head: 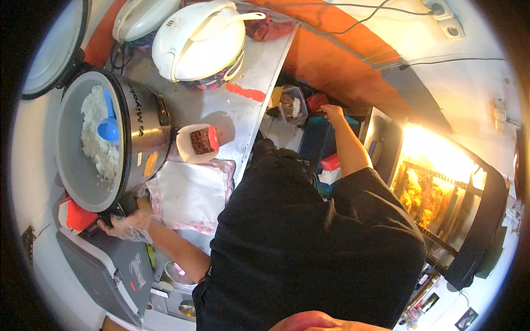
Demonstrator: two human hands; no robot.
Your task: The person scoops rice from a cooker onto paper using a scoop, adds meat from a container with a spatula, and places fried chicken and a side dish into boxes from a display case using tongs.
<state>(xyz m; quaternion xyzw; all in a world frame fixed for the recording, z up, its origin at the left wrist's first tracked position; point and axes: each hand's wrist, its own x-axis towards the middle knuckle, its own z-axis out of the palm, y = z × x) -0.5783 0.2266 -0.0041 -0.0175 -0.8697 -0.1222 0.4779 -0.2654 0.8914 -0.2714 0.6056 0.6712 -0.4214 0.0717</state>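
Note:
My left hand (129, 226), in a clear plastic glove, reaches beside the base of the rice cooker (149, 120). Its fingers are spread near a red-and-white carton (79, 216), apparently without holding it. White rice (93, 124) lies inside the uncovered cooker, with a blue scoop (108, 130) on it. A paper box (194, 155) with dark brown contents stands on the metal counter (232, 142). In front of it lies a stack of white wrapping sheets (188, 194). My right hand (333, 111) is low on the other side, its fingertips beside a red item (317, 101); contact is unclear.
A white-lidded tub (165, 58) with a ladle (248, 16) stands on the counter. A clear container (294, 103) sits below my right side. A lit glass display case (434, 198) holds golden food. A grey box (112, 256) stands at the left. Cables (360, 31) cross the wall.

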